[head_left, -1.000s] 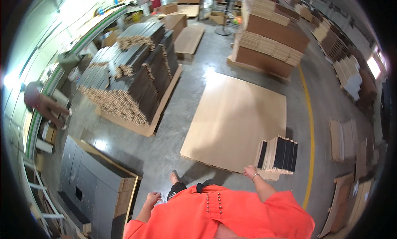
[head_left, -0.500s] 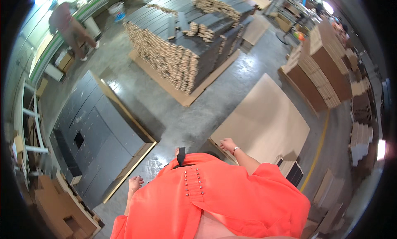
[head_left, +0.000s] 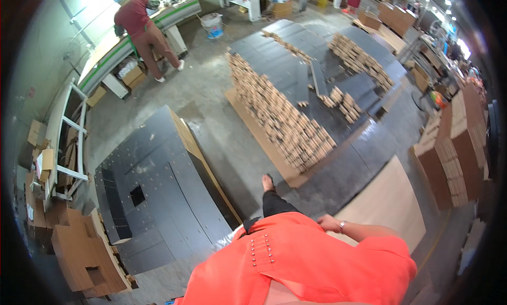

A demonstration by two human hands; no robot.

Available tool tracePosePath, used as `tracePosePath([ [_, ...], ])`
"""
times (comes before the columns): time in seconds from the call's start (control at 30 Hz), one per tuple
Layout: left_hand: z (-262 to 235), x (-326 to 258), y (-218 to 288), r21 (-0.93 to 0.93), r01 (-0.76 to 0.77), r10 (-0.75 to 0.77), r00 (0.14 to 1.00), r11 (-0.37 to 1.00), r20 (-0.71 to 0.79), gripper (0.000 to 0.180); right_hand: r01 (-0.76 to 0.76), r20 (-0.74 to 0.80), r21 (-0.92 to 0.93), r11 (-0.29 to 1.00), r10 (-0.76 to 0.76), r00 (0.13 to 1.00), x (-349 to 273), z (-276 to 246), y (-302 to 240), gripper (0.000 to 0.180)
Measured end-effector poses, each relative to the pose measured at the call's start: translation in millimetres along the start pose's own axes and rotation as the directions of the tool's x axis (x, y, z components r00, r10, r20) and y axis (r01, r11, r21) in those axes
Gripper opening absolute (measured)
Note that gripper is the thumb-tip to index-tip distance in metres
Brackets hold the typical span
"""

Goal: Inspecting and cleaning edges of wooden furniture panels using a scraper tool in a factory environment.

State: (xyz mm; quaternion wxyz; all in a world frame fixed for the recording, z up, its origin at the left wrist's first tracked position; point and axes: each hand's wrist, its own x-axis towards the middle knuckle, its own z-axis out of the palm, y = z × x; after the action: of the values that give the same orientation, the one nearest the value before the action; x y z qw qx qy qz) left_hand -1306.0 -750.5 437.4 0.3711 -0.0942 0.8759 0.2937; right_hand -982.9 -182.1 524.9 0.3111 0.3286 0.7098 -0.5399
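On the floor (head_left: 224,141), shows stacked planks (head_left: 285,120) ahead, dark panels (head_left: 158,207) at left, pale board (head_left: 396,202) at right. Has right grip (head_left: 328,223) curled near waist, in front of board; cannot tell whether holding anything. Cannot see left grip.

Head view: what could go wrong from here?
The wearer's foot is near the brown base sheet under the strip stack, so toes might catch its corner. Loose-looking strips on top could slide off if bumped. The low pale board, just past the right hand in view, could also trip the wearer.
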Motion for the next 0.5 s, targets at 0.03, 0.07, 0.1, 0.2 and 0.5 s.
tracePosePath([
  [0.03,-8,13,19,-0.012,-0.003,0.003,1.0,1.0,-0.015,0.021,0.008,0.025,0.06,0.998,-0.01,1.0,-9,-13,-27,0.021],
  [0.07,-17,26,42,-0.023,-0.008,0.008,1.0,1.0,-0.026,0.021,0.012,0.047,0.122,0.992,-0.018,0.999,-17,-28,-54,0.021],
  [0.1,-26,40,67,-0.035,-0.016,0.014,0.999,0.999,-0.037,0.021,-0.056,0.019,0.209,0.976,0.053,0.998,-14,-42,-72,0.02],
  [0.2,-39,74,130,-0.074,-0.025,0.021,0.999,0.997,-0.049,0.021,-0.187,0.022,0.36,0.914,0.192,0.981,-15,-98,-138,0.022],
  [0.5,-40,141,230,-0.15,0.044,-0.04,0.999,0.988,0.03,0.02,-0.37,0.329,0.483,0.793,0.228,0.917,35,-210,-247,0.024],
])
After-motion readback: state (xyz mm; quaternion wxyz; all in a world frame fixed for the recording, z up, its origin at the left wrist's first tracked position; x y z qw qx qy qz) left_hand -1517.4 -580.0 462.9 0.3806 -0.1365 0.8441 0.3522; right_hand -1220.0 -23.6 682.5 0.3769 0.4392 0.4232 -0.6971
